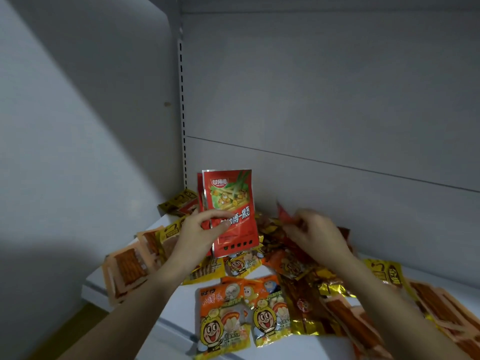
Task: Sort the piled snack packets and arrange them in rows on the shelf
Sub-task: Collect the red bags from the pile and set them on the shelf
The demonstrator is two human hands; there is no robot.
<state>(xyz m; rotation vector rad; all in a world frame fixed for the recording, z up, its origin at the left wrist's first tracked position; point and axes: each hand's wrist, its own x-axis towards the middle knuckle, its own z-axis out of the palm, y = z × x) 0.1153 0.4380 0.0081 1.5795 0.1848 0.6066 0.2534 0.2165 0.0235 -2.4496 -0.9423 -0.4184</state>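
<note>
We are holding a red packet (230,213) upright in our left hand (200,232), grip clamped on its middle. Our right hand (315,233), blurred, is pinching another red packet (285,214) above the pile (272,294) on the shelf (171,315) below both grips.

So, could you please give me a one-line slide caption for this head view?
Left hand holds red packets upright while the right hand picks through the snack pile on the white shelf.
</note>
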